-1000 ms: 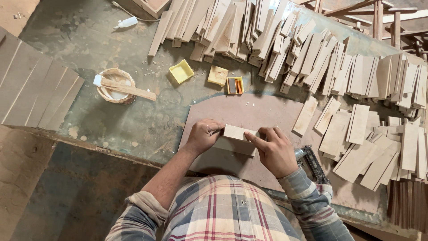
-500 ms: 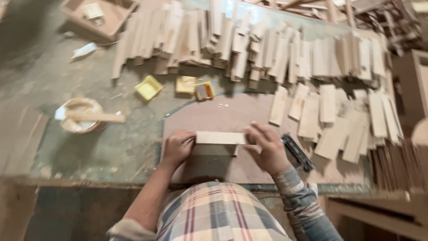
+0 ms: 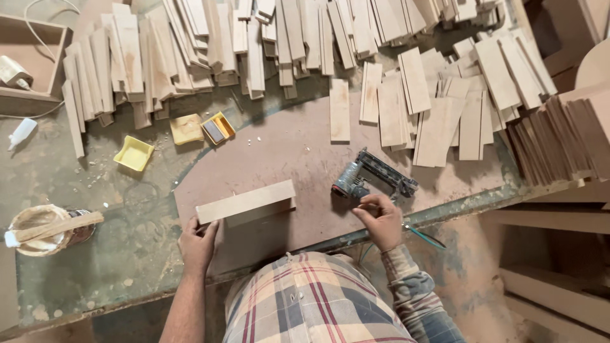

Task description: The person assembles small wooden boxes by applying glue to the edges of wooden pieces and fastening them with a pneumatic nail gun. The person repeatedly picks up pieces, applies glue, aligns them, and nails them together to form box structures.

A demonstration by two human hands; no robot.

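My left hand point(image 3: 198, 243) holds the left end of a small wooden assembly point(image 3: 246, 204), two thin boards joined at a right angle, standing on a brown board point(image 3: 298, 152) that lies on the workbench. My right hand point(image 3: 381, 219) has left the assembly and rests with curled fingers just below a grey nail gun point(image 3: 375, 181) lying on the brown board; whether it touches the gun I cannot tell. I wear a plaid shirt.
Many thin wooden slats point(image 3: 254, 38) lie in heaps along the far side and right. Small yellow boxes point(image 3: 135, 154) lie at left. A glue pot with a wooden stick point(image 3: 44, 228) stands near the left edge. A green hose point(image 3: 422, 236) hangs off the bench.
My right hand has let go of the right end of the assembly and moved right to the nail gun. The left hand stays at the assembly's left end. The view shifted.
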